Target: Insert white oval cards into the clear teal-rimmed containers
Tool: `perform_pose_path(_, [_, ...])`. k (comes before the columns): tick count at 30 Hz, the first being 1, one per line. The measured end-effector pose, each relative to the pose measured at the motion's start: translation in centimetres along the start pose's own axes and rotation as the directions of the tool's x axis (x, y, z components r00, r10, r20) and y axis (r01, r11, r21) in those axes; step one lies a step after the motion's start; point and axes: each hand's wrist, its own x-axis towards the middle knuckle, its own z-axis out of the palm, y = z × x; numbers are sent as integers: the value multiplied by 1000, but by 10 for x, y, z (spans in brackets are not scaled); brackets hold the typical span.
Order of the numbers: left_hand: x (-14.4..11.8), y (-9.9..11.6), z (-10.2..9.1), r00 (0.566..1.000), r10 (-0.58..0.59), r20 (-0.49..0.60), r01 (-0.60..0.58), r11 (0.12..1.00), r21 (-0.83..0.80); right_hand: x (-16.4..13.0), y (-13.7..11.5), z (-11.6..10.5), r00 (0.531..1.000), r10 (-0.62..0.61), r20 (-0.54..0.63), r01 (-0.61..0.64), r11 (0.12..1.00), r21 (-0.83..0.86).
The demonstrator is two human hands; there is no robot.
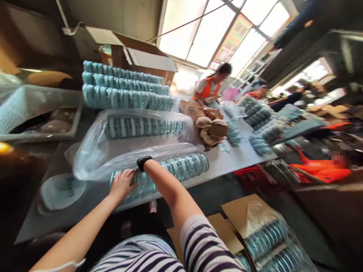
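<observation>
My left hand (pixel 122 184) lies over the left part of a long row of light-blue, shiny round pieces (pixel 184 166) standing on edge along the table's front. Its fingers are stretched towards the right and its thumb is apart from them. My right arm reaches across the same row, with a black band (pixel 144 163) at the wrist. Beyond the band, my right hand is hidden, so its fingers do not show. Just behind the row lies a clear plastic bag (pixel 93 151) with a second row of the pieces (pixel 144 127) in it.
Stacked rows of pale-blue pieces (pixel 127 94) stand behind the bag, before a cardboard box (pixel 150 60). Brown rounded pieces (pixel 211 130) are piled to the right. An open carton (pixel 241 211) of bagged pieces sits below right. A co-worker in an orange vest (pixel 208 88) is across the table.
</observation>
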Motion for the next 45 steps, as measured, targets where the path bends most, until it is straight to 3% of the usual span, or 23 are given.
perform_pose_path(5, [6, -5, 8, 1000, 10, -10, -10, 1000, 29, 16, -9, 6, 996, -86, 37, 88, 995, -49])
perform_pose_path(10, [3, 2, -2, 1000, -16, 14, 16, 1000, -3, -16, 7, 29, 989, -140, -49, 138, 989, -52])
perform_pose_path(12, [2, 5, -9, 999, -17, 29, 18, 999, -33, -32, 11, 52, 988, -111, -109, 109, 994, -21])
perform_pose_path(15, [4, 5, -15, 998, -22, 53, 25, 998, -55, -50, 8, 103, 984, -37, -172, 47, 997, 53])
perform_pose_path(20, [5, 4, -18, 994, -53, 98, 59, 997, -55, -70, -11, 188, 990, 58, -125, -36, 985, 171])
perform_pose_path(23, [3, 4, -19, 994, -52, 95, 57, 997, -46, -70, -19, 217, 990, 99, -97, -76, 972, 222])
perform_pose_path(26, [0, 4, -20, 992, -48, 113, 54, 998, -43, -70, -21, 229, 987, 134, -91, -106, 960, 260])
perform_pose_path(29, [1, 11, -22, 993, -32, 112, 35, 999, -25, -74, -11, 219, 984, 135, -118, -97, 955, 279])
perform_pose_path(31, [5, 21, -22, 996, 27, 90, -26, 1000, -13, -74, 6, 196, 970, 167, -178, -112, 953, 280])
perform_pose_path(34, [15, 39, -19, 989, 94, 110, -94, 996, -11, -54, 40, 139, 941, 259, -217, -220, 957, 187])
perform_pose_path(37, [24, 51, -14, 983, 83, 161, -86, 996, 8, -19, 66, 79, 968, 232, -93, -226, 972, 66])
perform_pose_path(39, [27, 52, -12, 982, 83, 169, -87, 996, 19, 3, 72, 53, 986, 164, -19, -163, 986, 44])
perform_pose_path(42, [27, 49, -10, 981, 89, 171, -94, 995, 19, 14, 68, 43, 998, 57, 5, -57, 998, 19])
perform_pose_path(45, [27, 46, -9, 983, 83, 165, -85, 996, 8, -7, 65, 61, 998, -23, -54, 24, 1000, 16])
